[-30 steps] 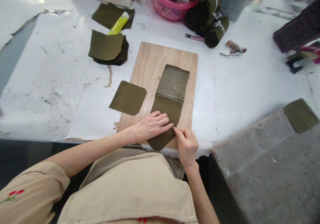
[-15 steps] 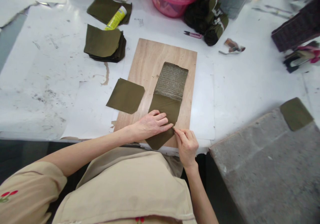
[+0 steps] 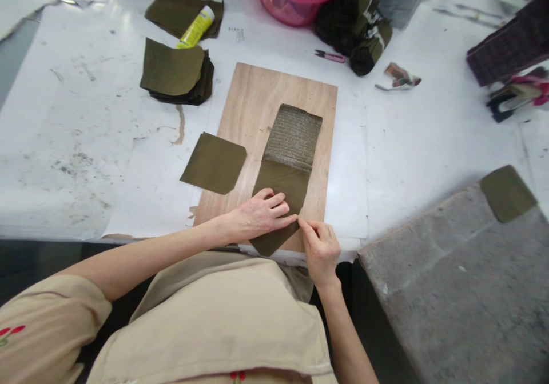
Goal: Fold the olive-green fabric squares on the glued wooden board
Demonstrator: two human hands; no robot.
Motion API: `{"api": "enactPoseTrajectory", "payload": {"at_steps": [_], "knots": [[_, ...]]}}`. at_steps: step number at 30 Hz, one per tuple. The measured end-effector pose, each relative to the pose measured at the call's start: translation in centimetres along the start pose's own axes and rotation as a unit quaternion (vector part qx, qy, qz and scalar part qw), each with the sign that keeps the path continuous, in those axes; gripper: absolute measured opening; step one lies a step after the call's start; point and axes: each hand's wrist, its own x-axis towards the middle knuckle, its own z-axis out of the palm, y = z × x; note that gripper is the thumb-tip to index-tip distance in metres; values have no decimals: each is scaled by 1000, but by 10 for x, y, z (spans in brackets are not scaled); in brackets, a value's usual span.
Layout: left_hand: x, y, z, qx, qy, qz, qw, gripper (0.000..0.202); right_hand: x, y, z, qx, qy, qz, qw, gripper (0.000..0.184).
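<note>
Some cloth hides beneath the unclenched left grip, right grip pinching its edge.

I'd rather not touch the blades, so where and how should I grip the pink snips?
Probably by the pink handle, from above and your side: the snips lie flat, dark blades pointing left, with a dark bundle beside the handle's right end.

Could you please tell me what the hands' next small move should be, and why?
I would probably have the right hand smooth the green sheet's right edge down. Its fingertips are bunched at that edge, seemingly pinching it, while the left hand lies across the sheet, which should help steady it on the board.
</note>
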Motion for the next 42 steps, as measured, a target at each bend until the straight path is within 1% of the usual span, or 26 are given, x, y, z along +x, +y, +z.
{"api": "enactPoseTrajectory", "payload": {"at_steps": [3, 10, 14, 18, 21, 23, 28, 33, 37, 40, 42], "knots": [[1, 1, 0, 10, -6, 1, 1000, 34, -4, 0, 0, -24, -1, -4, 1000, 29], [2, 4, -2, 5, 9, -6, 1000, 36, -12, 0, -4, -77, -21, -9, 997, 37], [2, 4, -3, 5, 8, -6, 1000, 40, -14, 1, -8, -99, -30, -10, 995, 40], [1, 3, -3, 8, 4, -2, 1000, 41, -16, 2, -11, -92, -35, -4, 995, 39], [0, 3, -2, 16, 2, -1, 1000, 40, -14, -2, -13, -75, -17, 22, 997, 35], [-1, 3, -1, 20, 5, -3, 1000, 37, -11, -7, -11, -67, -8, 33, 997, 35], [-5, 1, 6, 12, 17, -17, 1000, 33, -5, -14, -3, -89, -23, 24, 995, 38], [-14, -6, 7, 26, 34, -52, 998, 31, -8, -10, -3, -115, -29, 6, 993, 42], [-23, -15, 6, 30, 46, -116, 992, 30, -13, -8, -11, -116, -35, 18, 992, 38], [-27, -20, 7, 17, 82, -174, 981, 25, -10, -10, -19, -87, -30, 44, 995, 29], [-29, -21, 9, 6, 110, -200, 974, 21, -2, -13, -21, -52, -13, 57, 997, 26]]}}
